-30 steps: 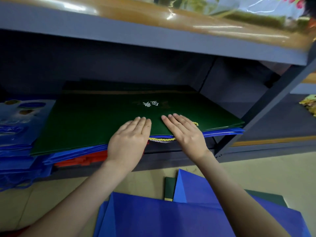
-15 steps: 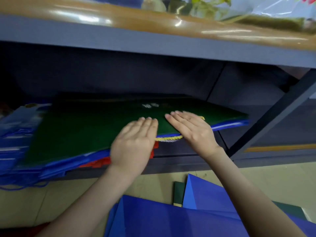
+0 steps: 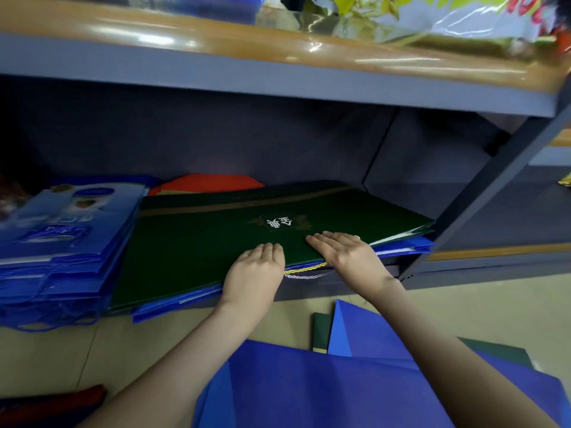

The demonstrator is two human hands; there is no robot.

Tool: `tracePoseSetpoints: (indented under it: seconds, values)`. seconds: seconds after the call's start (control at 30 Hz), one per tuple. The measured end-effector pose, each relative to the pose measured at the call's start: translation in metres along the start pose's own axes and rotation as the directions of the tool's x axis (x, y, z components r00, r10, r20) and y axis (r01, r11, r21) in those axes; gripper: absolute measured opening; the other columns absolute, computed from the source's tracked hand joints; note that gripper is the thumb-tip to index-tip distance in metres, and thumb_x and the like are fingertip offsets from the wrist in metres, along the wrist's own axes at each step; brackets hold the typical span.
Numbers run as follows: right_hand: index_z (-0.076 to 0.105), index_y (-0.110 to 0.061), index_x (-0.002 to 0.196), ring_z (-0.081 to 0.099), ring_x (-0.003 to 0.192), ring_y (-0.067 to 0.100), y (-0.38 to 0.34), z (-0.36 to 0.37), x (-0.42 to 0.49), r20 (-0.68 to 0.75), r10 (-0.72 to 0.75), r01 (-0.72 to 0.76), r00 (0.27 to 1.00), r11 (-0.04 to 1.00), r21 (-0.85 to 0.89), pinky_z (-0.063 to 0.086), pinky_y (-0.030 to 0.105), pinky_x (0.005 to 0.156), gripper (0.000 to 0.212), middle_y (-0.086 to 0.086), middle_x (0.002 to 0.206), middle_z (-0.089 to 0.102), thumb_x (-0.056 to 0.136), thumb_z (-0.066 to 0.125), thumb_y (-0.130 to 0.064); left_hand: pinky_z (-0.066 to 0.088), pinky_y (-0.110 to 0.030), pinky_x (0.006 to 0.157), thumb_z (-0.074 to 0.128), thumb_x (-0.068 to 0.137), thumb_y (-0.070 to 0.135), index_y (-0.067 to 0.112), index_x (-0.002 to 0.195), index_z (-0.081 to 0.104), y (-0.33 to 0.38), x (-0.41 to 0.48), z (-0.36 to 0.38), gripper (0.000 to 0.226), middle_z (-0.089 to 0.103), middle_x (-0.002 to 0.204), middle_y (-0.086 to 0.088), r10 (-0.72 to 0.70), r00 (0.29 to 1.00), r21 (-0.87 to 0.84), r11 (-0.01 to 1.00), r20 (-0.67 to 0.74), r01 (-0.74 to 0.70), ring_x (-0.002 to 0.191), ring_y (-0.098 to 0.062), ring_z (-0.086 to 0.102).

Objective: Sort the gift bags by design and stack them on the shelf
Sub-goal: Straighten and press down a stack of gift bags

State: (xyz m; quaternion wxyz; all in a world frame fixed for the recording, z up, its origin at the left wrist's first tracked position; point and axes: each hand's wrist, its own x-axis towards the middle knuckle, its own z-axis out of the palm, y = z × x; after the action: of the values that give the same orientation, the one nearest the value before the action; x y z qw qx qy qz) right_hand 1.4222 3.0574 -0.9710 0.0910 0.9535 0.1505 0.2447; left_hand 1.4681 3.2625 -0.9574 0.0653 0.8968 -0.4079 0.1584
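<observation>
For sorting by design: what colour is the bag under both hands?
The bag is dark green with a gold stripe; head view.

Beige floor tiles lie below; shiny crinkled wrapping, perhaps floral plastic, sits along the top edge

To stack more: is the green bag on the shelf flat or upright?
Flat: green bag face up on blue bags, under left hand and right hand.

The green gift bag on top of the pile bears two white Chinese characters, upside down to the camera, which look like 金典, with a faint gold ornament on either side. The pale blue bags beside it carry white lettering too blurred to read.
</observation>
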Motion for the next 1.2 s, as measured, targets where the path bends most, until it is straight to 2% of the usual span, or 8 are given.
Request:
tracePoseSetpoints:
  seconds: [0.33,0.57,0.73,0.83,0.93,1.0,1.07,1.2]
  values:
    - [0.070,-0.004,0.106,0.071,0.086,0.023,-0.036,-0.060,0.007,-0.081,0.019,-0.022,0.997,0.999,-0.031,0.057,0.032,0.075,0.037,0.008,0.095,0.073,0.080,0.044,-0.002,0.055,-0.026,0.057,0.086,0.034,0.000,0.003,0.084,0.075,-0.020,-0.026,-0.056,0.052,0.073,0.077,-0.008,0.034,0.998,-0.066,0.997,-0.050,-0.037,0.068,-0.020,0.071]
    - [0.070,-0.011,0.104,0.070,0.073,0.023,-0.073,-0.105,-0.021,0.129,0.165,-0.172,0.978,0.984,0.045,0.051,0.025,0.048,0.058,0.002,0.089,0.073,0.047,0.085,-0.009,0.057,-0.026,0.058,0.079,0.042,0.000,0.004,0.084,0.074,-0.006,-0.063,-0.076,0.042,0.072,0.075,-0.008,0.179,0.984,-0.065,0.982,-0.010,-0.179,0.068,-0.020,0.071]
    - [0.061,-0.012,0.125,0.069,0.098,0.029,-0.098,-0.095,-0.081,0.197,0.207,-0.218,0.958,0.975,0.038,0.059,0.040,0.074,0.086,0.010,0.112,0.069,0.044,0.078,0.009,0.057,-0.025,0.065,0.041,0.070,0.007,0.004,0.088,0.076,0.033,-0.100,-0.062,0.040,0.074,0.083,-0.010,0.279,0.959,0.013,0.960,0.049,-0.280,0.075,-0.020,0.071]
    - [0.045,-0.012,0.133,0.067,0.101,0.031,-0.122,-0.091,-0.130,0.235,0.178,-0.188,0.956,0.982,0.021,0.056,0.042,0.083,0.071,0.010,0.116,0.068,0.065,0.048,0.005,0.057,-0.027,0.071,0.030,0.072,0.007,0.003,0.093,0.075,0.064,-0.136,-0.051,0.050,0.073,0.089,-0.013,0.260,0.948,0.021,0.963,0.185,-0.268,0.081,-0.022,0.071]
    - [0.037,-0.008,0.137,0.065,0.104,0.034,-0.151,-0.088,-0.177,0.291,0.207,-0.209,0.934,0.978,-0.025,0.050,0.042,0.092,0.066,0.011,0.118,0.066,0.072,0.030,0.003,0.056,-0.030,0.077,0.049,0.072,0.026,0.005,0.103,0.073,0.090,-0.180,-0.037,0.044,0.071,0.097,-0.015,0.310,0.880,-0.040,0.948,0.361,-0.317,0.088,-0.025,0.068]
    - [0.027,-0.008,0.144,0.064,0.106,0.035,-0.171,-0.083,-0.202,0.312,0.225,-0.217,0.923,0.974,-0.059,0.039,0.042,0.103,0.072,0.012,0.119,0.066,0.073,0.031,0.003,0.054,-0.030,0.078,0.079,0.044,0.036,0.006,0.109,0.070,0.099,-0.203,-0.025,0.072,0.069,0.100,-0.012,0.330,0.812,-0.153,0.944,0.482,-0.293,0.089,-0.024,0.065]
    - [0.017,-0.012,0.148,0.065,0.105,0.035,-0.190,-0.076,-0.221,0.356,0.222,-0.221,0.908,0.974,-0.044,0.035,0.040,0.105,0.077,0.012,0.118,0.066,0.074,0.034,0.000,0.051,-0.030,0.085,0.084,0.036,0.036,0.006,0.121,0.063,0.100,-0.216,-0.017,0.093,0.064,0.111,-0.010,0.288,0.796,-0.216,0.956,0.532,-0.201,0.097,-0.023,0.058]
    - [0.032,-0.006,0.141,0.068,0.098,0.033,-0.211,-0.063,-0.239,0.475,0.216,-0.251,0.853,0.968,0.009,0.055,0.040,0.083,0.068,0.012,0.112,0.069,0.073,0.034,-0.002,0.015,-0.042,0.116,0.059,0.085,0.020,0.001,0.149,0.007,0.097,-0.226,-0.003,0.085,0.012,0.153,-0.025,0.274,0.728,-0.150,0.961,0.628,-0.232,0.138,-0.035,0.018]
